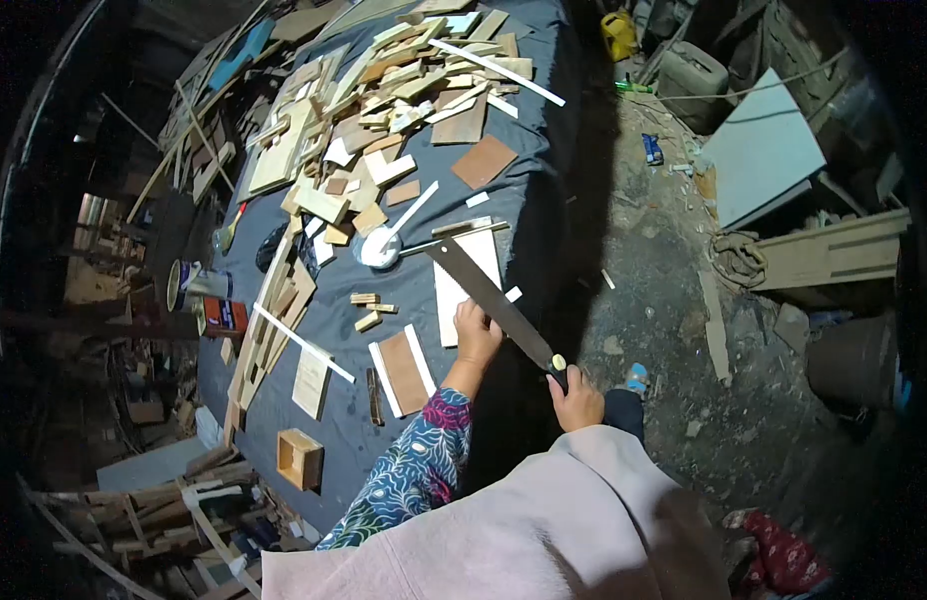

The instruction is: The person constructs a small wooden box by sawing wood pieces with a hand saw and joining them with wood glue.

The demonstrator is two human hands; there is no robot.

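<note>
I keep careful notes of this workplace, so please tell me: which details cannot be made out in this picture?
All in the head view:
Black handle of the long grey handsaw: mostly covered by the right hand.
Palm of the left hand: hidden behind its own back.
Lettering on the red rectangular tin: too small.
Bottom of the pale wooden offcut heap: covered by upper pieces.

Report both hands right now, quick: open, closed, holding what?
Left hand: at the white board, beside the blade; whether it grips anything cannot be told.
Right hand: closed, holding the saw by its handle.
</note>
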